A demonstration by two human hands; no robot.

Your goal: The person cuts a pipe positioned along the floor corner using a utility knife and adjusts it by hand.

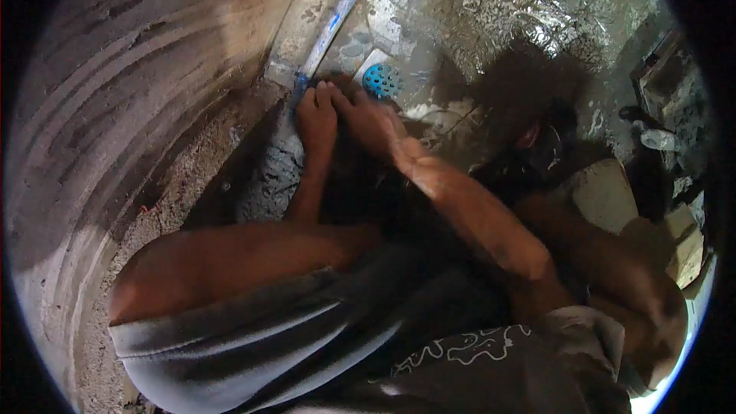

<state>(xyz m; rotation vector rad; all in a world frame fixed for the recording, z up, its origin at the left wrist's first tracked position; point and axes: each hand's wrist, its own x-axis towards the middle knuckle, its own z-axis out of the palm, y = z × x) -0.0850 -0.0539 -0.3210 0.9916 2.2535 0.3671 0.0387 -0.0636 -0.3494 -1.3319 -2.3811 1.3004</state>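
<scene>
My left hand [317, 119] is low at the foot of the curved wall, its fingers bent and pressed together. Against it is my right hand [368, 119], reaching in from the right with its fingers curled toward the left fingertips. Whatever lies between or under the fingers is hidden in shadow. Both hands are at the near end of a long, narrow blue-and-white strip [334, 23] that runs along the wall base. Just beyond the right hand, a round blue drain cover [381, 80] with holes is set beside a pale tile piece [368, 64].
A rough, streaked wall [146, 69] curves up on the left. Wet, shiny floor [537, 15] spreads ahead. At the right are a clear plastic piece [658, 139], a dark frame-like object [659, 69] and pale broken slabs [606, 195]. My bent knees flank my arms.
</scene>
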